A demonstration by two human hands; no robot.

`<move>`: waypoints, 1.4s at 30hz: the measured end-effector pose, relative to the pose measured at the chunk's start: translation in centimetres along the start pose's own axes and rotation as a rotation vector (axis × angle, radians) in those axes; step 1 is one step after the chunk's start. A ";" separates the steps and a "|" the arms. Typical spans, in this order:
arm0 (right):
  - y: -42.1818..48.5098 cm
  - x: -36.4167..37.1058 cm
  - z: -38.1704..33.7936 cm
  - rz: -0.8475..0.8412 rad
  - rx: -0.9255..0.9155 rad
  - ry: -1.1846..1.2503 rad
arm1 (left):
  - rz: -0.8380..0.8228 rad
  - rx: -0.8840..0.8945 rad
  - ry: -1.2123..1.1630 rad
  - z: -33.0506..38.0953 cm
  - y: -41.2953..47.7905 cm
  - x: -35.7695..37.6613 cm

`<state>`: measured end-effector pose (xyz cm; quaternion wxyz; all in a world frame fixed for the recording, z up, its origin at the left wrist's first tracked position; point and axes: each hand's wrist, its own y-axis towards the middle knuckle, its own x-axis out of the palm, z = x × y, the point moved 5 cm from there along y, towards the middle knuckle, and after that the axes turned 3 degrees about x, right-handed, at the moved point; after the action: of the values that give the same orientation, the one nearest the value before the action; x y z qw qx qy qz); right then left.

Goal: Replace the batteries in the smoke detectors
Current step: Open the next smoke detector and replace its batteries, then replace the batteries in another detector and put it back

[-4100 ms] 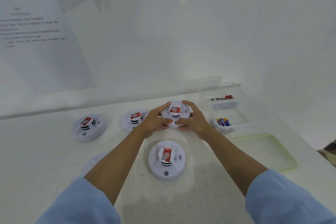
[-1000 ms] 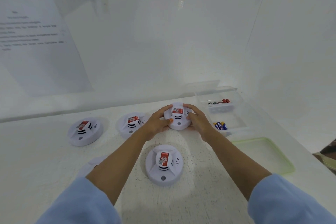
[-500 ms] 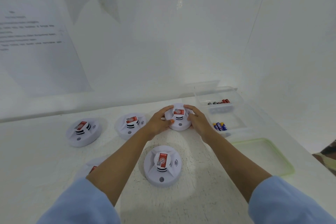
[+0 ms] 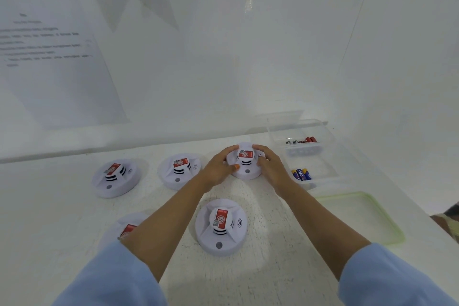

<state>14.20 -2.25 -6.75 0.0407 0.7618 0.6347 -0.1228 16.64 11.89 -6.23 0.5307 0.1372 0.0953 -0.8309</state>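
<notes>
Several white round smoke detectors with red labels lie on the white table. The far one (image 4: 246,165) rests on the table, clasped from both sides: my left hand (image 4: 218,169) grips its left rim and my right hand (image 4: 269,166) grips its right rim. Another detector (image 4: 221,226) sits nearer, between my forearms. Two more detectors (image 4: 179,172) (image 4: 114,177) lie to the left, and a further detector (image 4: 126,230) is partly hidden under my left forearm. A clear divided box (image 4: 330,156) at the right holds red and black batteries (image 4: 301,141) and blue and yellow batteries (image 4: 301,174).
A clear lid with a green rim (image 4: 387,221) lies flat at the right front of the table. Papers (image 4: 52,57) hang on the white wall behind. At the far right edge a bit of patterned cloth (image 4: 450,218) shows beyond the table.
Both hands have stayed clasped on the far detector, and its red label has turned slightly. The camera has tilted a little.
</notes>
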 end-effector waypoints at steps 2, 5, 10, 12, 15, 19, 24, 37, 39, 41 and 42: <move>0.2 0.1 0.4 0.009 0.007 -0.031 | 0.003 -0.001 0.012 -0.1 0.1 0.1; 0.4 0.2 0.7 0.015 0.024 -0.071 | 0.008 -0.002 0.032 -0.2 0.2 0.2; 0.3 0.2 0.6 0.029 0.043 -0.131 | 0.025 0.009 0.104 -0.6 0.2 0.3; 0.4 0.2 0.8 0.031 0.054 -0.156 | 0.045 0.024 0.148 -0.6 0.2 0.4; 0.2 0.2 0.6 0.033 0.056 -0.182 | 0.076 0.020 0.148 -0.4 0.1 0.3; -0.7 0.4 -0.7 0.053 -0.002 -0.310 | 0.179 -0.008 0.067 0.0 -0.6 -1.2; -2.7 2.4 -3.7 0.137 -0.197 -0.350 | 0.326 0.068 0.037 1.5 -2.3 -6.0; -2.4 13.9 -4.8 -0.449 -0.064 -0.429 | 0.069 -0.134 0.086 -4.2 -7.2 -13.3; -2.0 14.4 -4.1 -0.430 -0.024 -0.478 | 0.033 -0.130 0.118 -5.0 -6.7 -13.1; -1.9 14.3 -4.0 -0.376 -0.007 -0.511 | 0.034 -0.103 0.172 -5.3 -6.2 -13.1; -1.8 14.2 -4.0 -0.350 -0.016 -0.529 | 0.034 -0.085 0.185 -5.3 -6.0 -13.1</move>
<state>15.33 12.54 -6.07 0.1884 0.5825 0.7245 -0.3167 17.14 27.22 -6.85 0.5390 0.1920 0.1767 -0.8009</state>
